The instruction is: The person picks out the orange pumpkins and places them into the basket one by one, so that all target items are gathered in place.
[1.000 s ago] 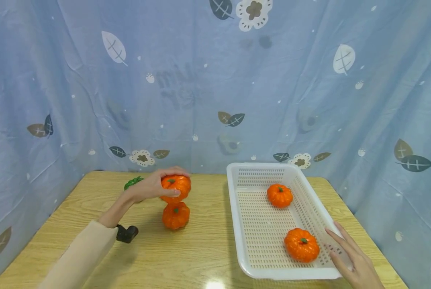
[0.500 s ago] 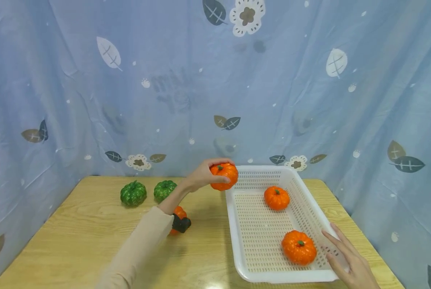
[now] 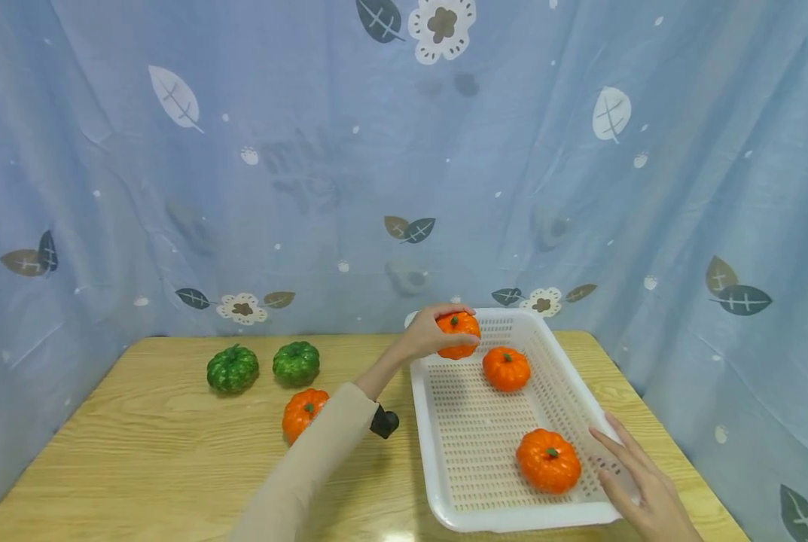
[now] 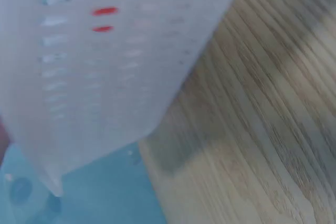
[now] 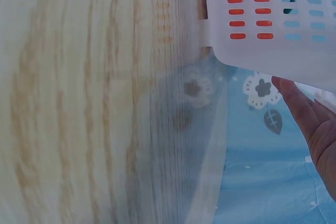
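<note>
In the head view my left hand (image 3: 425, 332) grips an orange toy pumpkin (image 3: 461, 333), held over the back left corner of a white plastic basket (image 3: 422, 436). Two other orange pumpkins lie inside the basket, one toward the back (image 3: 506, 369) and one nearer the front (image 3: 549, 461). My right hand (image 3: 644, 485) rests at the basket's right rim with its fingers extended. The right wrist view shows those fingers (image 5: 300, 109) against the basket's outer wall (image 5: 283, 59). The left wrist view holds mostly the basket's slotted side (image 4: 110, 98); the held pumpkin is not distinguishable there.
Left of the basket, on the wooden table (image 3: 173, 452), lies an orange pumpkin (image 3: 302, 412), partly covered by my left sleeve. Two green pumpkins (image 3: 233, 369) (image 3: 297, 363) sit farther back. A blue patterned curtain (image 3: 309, 150) hangs behind the table.
My left hand has carried the orange pumpkin from the table's left side rightward to over the basket. Both green pumpkins have come into view. The right hand stays at the basket's rim.
</note>
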Action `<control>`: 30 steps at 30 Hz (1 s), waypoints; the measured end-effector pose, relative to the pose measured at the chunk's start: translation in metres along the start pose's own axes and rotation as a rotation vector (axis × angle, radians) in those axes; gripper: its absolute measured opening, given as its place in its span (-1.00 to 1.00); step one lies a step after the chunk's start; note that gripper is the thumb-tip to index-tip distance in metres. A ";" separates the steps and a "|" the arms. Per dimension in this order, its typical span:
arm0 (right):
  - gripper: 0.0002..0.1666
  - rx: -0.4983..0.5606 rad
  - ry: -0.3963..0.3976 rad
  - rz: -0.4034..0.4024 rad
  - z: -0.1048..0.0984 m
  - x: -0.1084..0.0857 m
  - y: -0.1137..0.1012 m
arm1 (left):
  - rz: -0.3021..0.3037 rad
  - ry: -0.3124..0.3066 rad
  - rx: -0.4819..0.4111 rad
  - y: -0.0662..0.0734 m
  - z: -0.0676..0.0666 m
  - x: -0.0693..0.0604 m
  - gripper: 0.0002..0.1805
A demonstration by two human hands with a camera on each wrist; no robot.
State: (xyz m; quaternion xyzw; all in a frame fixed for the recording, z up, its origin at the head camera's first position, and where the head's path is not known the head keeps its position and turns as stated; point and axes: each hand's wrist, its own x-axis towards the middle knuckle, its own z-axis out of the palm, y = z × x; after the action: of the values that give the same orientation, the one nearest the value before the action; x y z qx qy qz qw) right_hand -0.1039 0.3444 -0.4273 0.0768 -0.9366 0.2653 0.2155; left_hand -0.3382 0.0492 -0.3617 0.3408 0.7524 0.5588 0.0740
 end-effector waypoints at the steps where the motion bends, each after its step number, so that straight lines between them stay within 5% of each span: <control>1: -0.48 0.002 0.001 -0.001 0.001 0.000 0.000 | -0.002 -0.018 0.008 -0.003 0.002 0.001 -0.52; 10: -0.51 -0.031 -0.015 0.054 0.004 0.001 0.000 | -0.009 -0.199 0.033 -0.012 0.007 0.001 -0.30; 18: -0.51 -0.027 -0.004 0.042 0.004 0.003 0.000 | -0.007 -0.253 0.233 -0.013 0.005 0.009 -0.38; 24: -0.51 -0.055 0.008 0.041 0.004 0.001 0.001 | -0.017 -0.374 0.388 -0.016 0.012 0.019 -0.31; 30: -0.51 -0.076 -0.031 0.053 0.003 0.002 0.002 | -0.029 -0.394 0.426 -0.017 0.016 0.024 -0.31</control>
State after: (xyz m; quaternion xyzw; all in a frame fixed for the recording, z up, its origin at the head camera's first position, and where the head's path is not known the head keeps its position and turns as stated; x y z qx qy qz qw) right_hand -0.1076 0.3442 -0.4296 0.0477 -0.9510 0.2338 0.1968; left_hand -0.3563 0.0739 -0.3760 0.4399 0.8287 0.3102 0.1538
